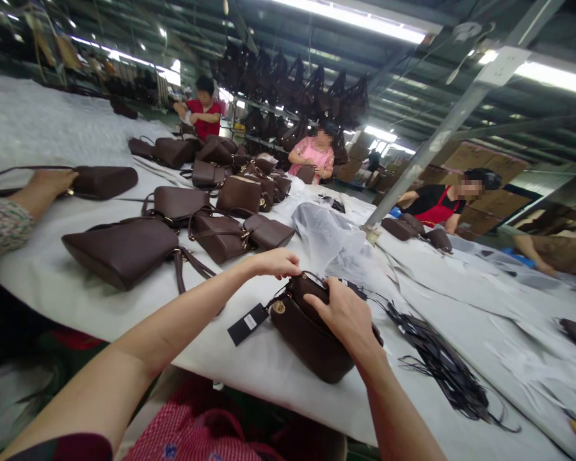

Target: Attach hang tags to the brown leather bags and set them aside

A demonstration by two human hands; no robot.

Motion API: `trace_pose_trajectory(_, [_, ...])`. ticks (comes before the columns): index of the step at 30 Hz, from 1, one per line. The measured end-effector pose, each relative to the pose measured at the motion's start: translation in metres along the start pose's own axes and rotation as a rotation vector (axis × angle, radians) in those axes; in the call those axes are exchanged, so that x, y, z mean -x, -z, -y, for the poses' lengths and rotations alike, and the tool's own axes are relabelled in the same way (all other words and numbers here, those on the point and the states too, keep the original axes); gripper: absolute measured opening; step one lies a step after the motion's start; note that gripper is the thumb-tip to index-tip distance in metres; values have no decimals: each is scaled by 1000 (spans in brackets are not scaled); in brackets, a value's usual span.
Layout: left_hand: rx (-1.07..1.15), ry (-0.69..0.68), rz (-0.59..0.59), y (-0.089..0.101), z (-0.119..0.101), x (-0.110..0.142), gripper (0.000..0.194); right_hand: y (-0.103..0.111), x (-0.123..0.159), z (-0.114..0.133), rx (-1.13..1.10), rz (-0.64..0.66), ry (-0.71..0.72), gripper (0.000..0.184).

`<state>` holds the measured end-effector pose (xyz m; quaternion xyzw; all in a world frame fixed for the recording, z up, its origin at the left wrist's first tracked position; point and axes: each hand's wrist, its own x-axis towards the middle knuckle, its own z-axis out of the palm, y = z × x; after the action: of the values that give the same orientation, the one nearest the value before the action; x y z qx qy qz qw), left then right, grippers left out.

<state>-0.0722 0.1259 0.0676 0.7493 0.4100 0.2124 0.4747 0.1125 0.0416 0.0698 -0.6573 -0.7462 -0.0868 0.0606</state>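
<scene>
A small dark brown handbag (307,336) lies near the front edge of the white-covered table (461,333). My right hand (345,317) is closed over the bag's top edge. My left hand (274,262) is curled at the bag's far upper end, fingers pinched together; what they hold is hidden. A black hang tag (248,324) with a small white label lies beside the bag on its left, next to a round gold fitting (278,307).
Several more brown bags (122,250) lie to the left and further back. A bundle of black cords (441,358) sits right of my bag. Clear plastic wrap (326,237) lies behind it. A co-worker's hand (48,182) touches a bag at left; other people work around the table.
</scene>
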Motion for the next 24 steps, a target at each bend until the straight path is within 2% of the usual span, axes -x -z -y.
trace_pose_trajectory(4, [-229, -15, 105, 10, -14, -8, 26, -6, -15, 7, -97, 43, -13, 28])
trace_pose_trajectory(7, [-274, -67, 142, 13, -13, -12, 32, -14, -18, 4, -108, 22, 20, 23])
trace_pose_trajectory(11, [-180, -126, 193, 15, 5, -12, 31, -28, -14, -7, -112, -57, 124, 19])
trace_pose_trajectory(14, [-85, -168, 189, 17, 16, -9, 33, -32, -13, -15, -127, -101, 180, 18])
trace_pose_trajectory(19, [-55, -146, 214, 22, 18, -1, 32, -27, -22, -23, -168, -53, 291, 14])
trace_pose_trajectory(22, [16, -112, 242, 15, 25, 4, 32, -30, -28, -27, -167, -36, 355, 14])
trace_pose_trajectory(24, [94, -104, 215, 7, 34, 6, 34, -32, -31, -27, -149, -35, 356, 15])
